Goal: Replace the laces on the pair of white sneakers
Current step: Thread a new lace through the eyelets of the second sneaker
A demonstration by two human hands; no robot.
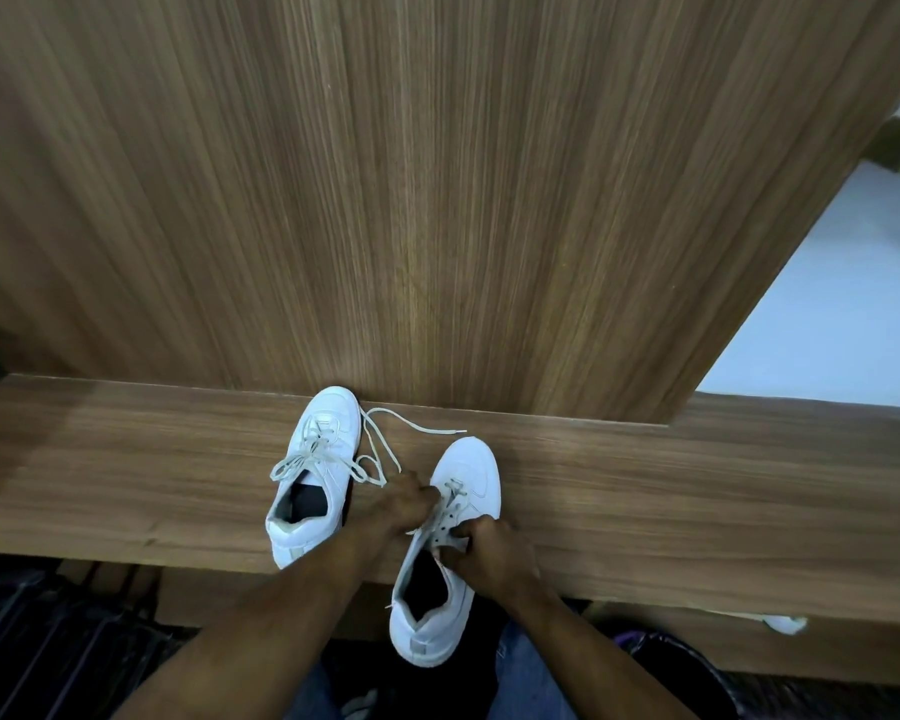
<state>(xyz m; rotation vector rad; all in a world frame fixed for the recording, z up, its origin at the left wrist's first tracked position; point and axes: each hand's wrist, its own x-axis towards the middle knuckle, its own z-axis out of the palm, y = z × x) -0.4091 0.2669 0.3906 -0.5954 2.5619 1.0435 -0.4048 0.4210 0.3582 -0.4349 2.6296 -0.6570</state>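
Note:
Two white sneakers sit on a wooden ledge (126, 475). The left sneaker (315, 475) lies flat, laced, its bow loosened. A loose lace end (417, 426) trails from my left hand across the ledge toward the wall. The right sneaker (448, 558) overhangs the ledge's near edge, heel toward me, its lace threaded through only the front eyelets. My left hand (404, 504) pinches the lace beside the right sneaker's eyelets. My right hand (489, 553) grips that sneaker's right eyelet flap and side.
A tall wood-grain panel (437, 200) rises right behind the ledge. To the right is a pale floor (827, 304). Dark items (48, 641) lie below the ledge on the left, and a black object (681, 667) on the right. My legs in jeans (520, 683) are under the sneaker.

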